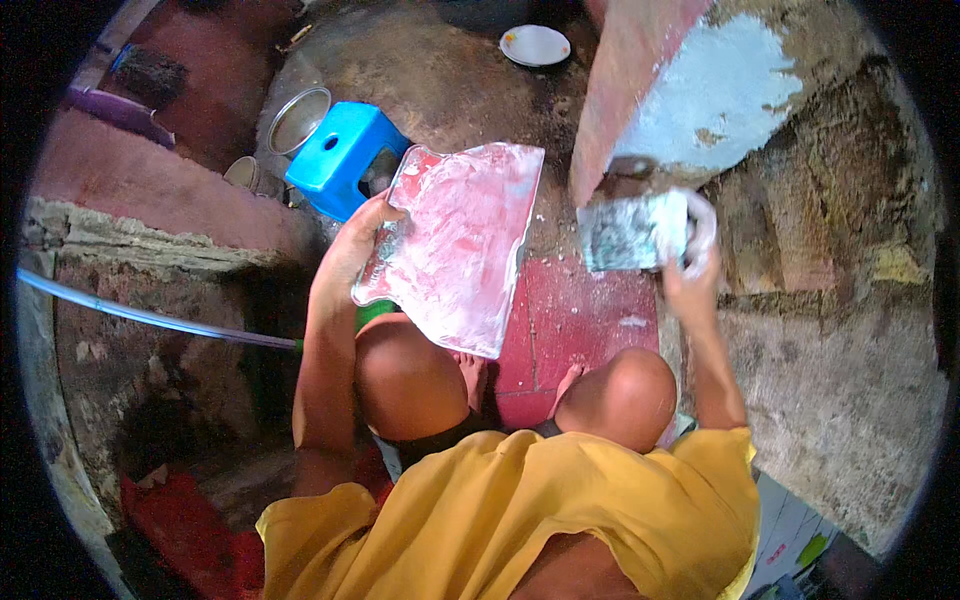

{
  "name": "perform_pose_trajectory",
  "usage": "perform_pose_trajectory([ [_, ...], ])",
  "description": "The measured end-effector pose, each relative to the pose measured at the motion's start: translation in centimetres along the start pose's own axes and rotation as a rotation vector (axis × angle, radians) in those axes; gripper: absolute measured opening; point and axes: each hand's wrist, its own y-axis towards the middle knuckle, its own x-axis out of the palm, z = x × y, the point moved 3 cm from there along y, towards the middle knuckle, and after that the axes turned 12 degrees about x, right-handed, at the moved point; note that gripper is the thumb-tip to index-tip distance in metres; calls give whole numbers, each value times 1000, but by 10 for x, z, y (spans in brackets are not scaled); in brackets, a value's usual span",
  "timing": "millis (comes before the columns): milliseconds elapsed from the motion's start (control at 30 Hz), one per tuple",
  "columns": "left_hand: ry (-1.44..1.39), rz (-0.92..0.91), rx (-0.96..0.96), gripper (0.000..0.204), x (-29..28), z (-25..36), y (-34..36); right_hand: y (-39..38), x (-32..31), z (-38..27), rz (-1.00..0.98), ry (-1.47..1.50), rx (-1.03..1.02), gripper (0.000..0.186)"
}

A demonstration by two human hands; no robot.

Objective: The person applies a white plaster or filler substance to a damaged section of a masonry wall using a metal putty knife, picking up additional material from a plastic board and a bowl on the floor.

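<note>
My left hand (358,240) is closed on the left edge of a flat, pinkish board (465,240) with an uneven outline. White paste is smeared across the board, which tilts above my left knee. On the right, my right hand (692,270) grips a flat rectangular scraper (632,232), its face streaked grey and white. A pale curved part at the scraper's right end is blurred, and I cannot tell whether it is a handle or coated fingers. Scraper and board are apart. Beyond the scraper, a pale bluish-white patch of paste (722,95) covers part of the wall.
A blue plastic stool (345,150) stands beyond my left hand, with a round metal-rimmed basin (300,120) beside it. A white plate (535,45) lies farther off on the floor. At left runs a pale hose (150,312). Rough walls flank me, and red flooring (575,315) lies between my knees.
</note>
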Motion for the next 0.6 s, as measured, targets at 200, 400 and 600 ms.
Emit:
perform_pose_trajectory([
  [200,172,-197,-158,33,-8,-20,15,29,13,36,-202,-74,172,29],
  [400,251,-235,-131,16,-18,-32,24,35,32,76,-267,33,387,35],
  [600,218,-208,-208,16,-19,-38,26,36,41,69,-323,-16,403,33],
])
